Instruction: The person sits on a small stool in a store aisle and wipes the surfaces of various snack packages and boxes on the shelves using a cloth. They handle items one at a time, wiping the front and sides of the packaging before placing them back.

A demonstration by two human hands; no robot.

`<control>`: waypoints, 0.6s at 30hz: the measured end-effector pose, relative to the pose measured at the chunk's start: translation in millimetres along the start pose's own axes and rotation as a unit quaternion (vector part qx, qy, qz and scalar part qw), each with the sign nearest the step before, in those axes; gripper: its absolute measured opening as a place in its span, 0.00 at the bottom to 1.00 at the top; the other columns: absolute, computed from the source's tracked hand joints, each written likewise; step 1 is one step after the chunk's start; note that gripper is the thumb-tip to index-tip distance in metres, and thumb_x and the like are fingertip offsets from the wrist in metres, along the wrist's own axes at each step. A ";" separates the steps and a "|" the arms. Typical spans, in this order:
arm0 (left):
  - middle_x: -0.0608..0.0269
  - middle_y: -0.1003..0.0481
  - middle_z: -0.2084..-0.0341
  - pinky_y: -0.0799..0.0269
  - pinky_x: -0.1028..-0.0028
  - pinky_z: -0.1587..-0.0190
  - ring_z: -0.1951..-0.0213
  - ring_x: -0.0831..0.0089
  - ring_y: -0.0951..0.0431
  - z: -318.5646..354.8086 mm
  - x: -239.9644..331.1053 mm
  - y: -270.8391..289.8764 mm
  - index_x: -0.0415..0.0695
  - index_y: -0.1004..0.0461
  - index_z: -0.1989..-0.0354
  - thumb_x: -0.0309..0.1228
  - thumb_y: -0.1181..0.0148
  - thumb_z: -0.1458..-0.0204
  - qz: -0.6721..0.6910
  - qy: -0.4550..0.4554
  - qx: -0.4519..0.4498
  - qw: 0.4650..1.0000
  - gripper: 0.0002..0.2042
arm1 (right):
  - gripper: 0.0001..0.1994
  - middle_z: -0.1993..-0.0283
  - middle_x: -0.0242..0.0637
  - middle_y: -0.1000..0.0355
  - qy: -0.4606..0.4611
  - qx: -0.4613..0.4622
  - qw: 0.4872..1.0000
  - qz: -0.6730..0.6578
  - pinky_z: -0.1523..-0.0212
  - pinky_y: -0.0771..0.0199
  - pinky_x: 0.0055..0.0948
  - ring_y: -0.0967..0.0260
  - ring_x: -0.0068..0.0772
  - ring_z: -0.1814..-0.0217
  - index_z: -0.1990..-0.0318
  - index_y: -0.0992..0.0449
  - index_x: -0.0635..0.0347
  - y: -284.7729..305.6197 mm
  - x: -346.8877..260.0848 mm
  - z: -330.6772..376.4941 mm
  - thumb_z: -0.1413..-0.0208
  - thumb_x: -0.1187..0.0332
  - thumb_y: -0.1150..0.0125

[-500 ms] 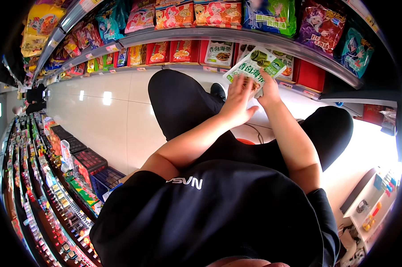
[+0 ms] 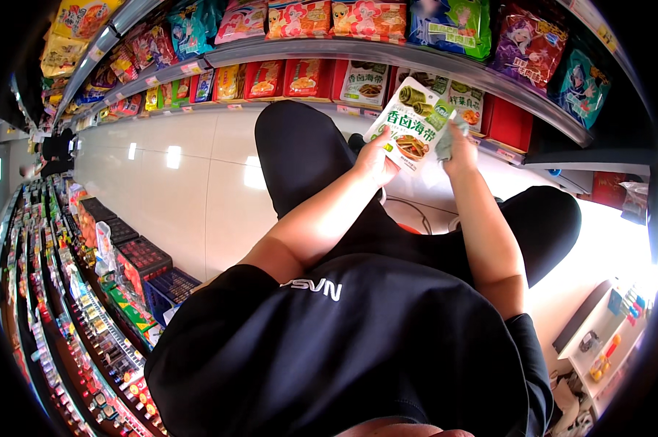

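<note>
Between my knees, a white and green food packet (image 2: 410,125) with pictures of rolled kelp and a filled bowl is tilted in front of the low shelf. My left hand (image 2: 377,162) grips its lower left edge, fingers closed on it. At the packet's right edge, my right hand (image 2: 462,151) is closed round a crumpled grey-green piece that looks like cloth (image 2: 445,146). How much of the cloth lies inside the fingers is hidden. Similar packets (image 2: 364,81) stand in red boxes on the bottom shelf just beyond.
A shelf edge (image 2: 285,49) curves above the bottom row, carrying bright snack bags (image 2: 300,18). Pale tiled floor (image 2: 183,189) stretches left to crates (image 2: 143,258) and long stocked shelves (image 2: 59,313). A white rack (image 2: 606,342) stands at the lower right. Another person (image 2: 56,149) is far left.
My left hand has moved from the packet's front to its lower left edge. My right hand has left the packet's edge and now shows the cloth. The packet stands more upright.
</note>
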State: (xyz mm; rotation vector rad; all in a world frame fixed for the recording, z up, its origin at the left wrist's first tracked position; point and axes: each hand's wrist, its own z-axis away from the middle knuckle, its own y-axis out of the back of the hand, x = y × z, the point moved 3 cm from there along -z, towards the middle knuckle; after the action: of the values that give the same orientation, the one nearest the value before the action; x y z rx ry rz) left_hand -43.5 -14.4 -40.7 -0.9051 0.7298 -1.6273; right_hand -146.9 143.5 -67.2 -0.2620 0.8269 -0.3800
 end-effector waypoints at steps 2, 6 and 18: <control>0.51 0.34 0.41 0.41 0.53 0.36 0.39 0.55 0.34 -5.0 1.1 12.6 0.41 0.41 0.37 0.42 0.56 0.35 -0.017 -0.014 0.004 1.000 0.23 | 0.13 0.62 0.40 0.26 0.166 0.025 0.985 0.044 0.67 0.25 0.37 0.26 0.37 0.65 0.51 0.29 0.59 9.4 -9.3 -2.5 0.41 0.67 0.41; 0.55 0.33 0.41 0.38 0.57 0.37 0.40 0.59 0.33 -1.3 2.5 13.6 0.45 0.38 0.39 0.48 0.56 0.36 -0.026 0.009 -0.011 1.000 0.24 | 0.19 0.47 0.49 0.30 0.455 -0.115 0.758 0.453 0.43 0.33 0.43 0.33 0.50 0.45 0.44 0.29 0.59 -43.3 -0.6 60.6 0.42 0.67 0.41; 0.54 0.37 0.37 0.46 0.51 0.34 0.36 0.53 0.38 17.3 -7.0 2.6 0.44 0.43 0.34 0.61 0.66 0.40 -0.052 0.095 -0.095 0.990 0.36 | 0.15 0.44 0.49 0.30 0.462 -0.085 0.665 0.581 0.44 0.30 0.45 0.33 0.54 0.42 0.49 0.26 0.59 -32.7 -7.0 27.9 0.43 0.69 0.49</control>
State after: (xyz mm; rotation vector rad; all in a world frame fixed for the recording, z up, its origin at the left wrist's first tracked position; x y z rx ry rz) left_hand -26.5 -8.4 -35.1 -0.9446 0.9975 -1.7745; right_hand -137.5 119.2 -32.3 0.3774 1.8465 0.8947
